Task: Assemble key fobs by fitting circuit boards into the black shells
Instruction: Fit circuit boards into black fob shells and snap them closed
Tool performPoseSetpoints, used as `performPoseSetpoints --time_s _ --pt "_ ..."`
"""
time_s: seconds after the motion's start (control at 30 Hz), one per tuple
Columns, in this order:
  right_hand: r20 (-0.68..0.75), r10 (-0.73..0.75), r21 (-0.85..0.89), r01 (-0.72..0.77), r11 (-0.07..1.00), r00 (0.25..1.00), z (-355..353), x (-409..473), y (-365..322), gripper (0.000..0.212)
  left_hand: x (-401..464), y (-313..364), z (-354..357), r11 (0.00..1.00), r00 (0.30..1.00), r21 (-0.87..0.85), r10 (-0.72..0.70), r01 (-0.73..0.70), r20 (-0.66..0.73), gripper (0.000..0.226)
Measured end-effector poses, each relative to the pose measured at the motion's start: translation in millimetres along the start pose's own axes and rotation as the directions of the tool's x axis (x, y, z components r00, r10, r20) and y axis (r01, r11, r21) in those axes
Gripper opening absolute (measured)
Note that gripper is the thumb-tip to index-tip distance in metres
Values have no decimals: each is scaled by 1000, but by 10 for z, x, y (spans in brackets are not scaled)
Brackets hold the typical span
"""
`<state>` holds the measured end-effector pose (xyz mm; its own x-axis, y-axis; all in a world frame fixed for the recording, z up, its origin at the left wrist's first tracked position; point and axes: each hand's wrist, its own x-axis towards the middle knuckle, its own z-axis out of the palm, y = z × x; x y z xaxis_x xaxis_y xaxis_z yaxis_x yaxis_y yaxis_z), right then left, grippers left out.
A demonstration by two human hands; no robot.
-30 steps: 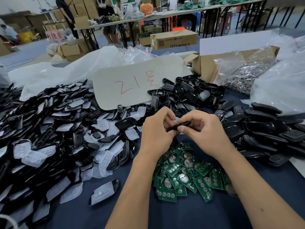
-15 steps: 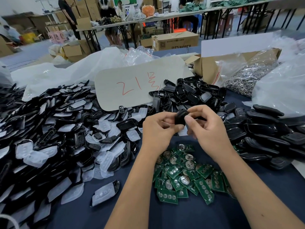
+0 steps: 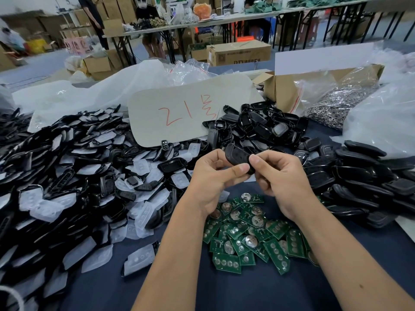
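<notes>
Both hands, left [image 3: 211,180] and right [image 3: 276,176], pinch 1 black shell [image 3: 238,157], seemingly closed, above the circuit boards [image 3: 251,234].

Circuit boards [image 3: 251,239] lie heaped on the counter [image 3: 247,292] below both hands. Shell halves [image 3: 74,176] spread to the left. Closed fobs [image 3: 363,180] stack on the right, behind them a box [image 3: 283,90].

light: even, bright, diffuse, overhead | shadows: soft and faint under the hands | glare: pale sheen on clear plastic bags [image 3: 381,113] and glossy black shells [image 3: 363,176] | focus: centre sharp, background tables [image 3: 202,28] soft | distortion: wide-angle bending and stretch toward edges
</notes>
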<state>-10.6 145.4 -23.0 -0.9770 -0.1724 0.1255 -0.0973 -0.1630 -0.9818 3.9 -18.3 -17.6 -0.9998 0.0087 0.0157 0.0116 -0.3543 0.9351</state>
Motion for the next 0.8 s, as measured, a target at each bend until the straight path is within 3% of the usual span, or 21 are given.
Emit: performPoseSetpoints --time_s 0.37,0.5,0.57,0.67,0.8 --pt "2 35 61 -35 998 999 -8 15 -4 32 -1 -25 5 998 998 13 -56 56 -26 33" --pt "-34 -15 -30 14 999 999 -11 35 54 38 8 -12 -45 999 996 0 -52 52 -74 29" --pt "-56 -94 -196 81 977 994 -47 48 80 34 21 -8 -106 998 994 62 7 0 -108 21" --pt "-27 -277 -472 232 850 960 -43 46 95 25 31 -18 -156 968 982 230 137 -105 -129 28" --pt "16 -344 -482 309 820 939 0 26 66 20 30 -5 -157 922 959 334 251 -197 -128 34"
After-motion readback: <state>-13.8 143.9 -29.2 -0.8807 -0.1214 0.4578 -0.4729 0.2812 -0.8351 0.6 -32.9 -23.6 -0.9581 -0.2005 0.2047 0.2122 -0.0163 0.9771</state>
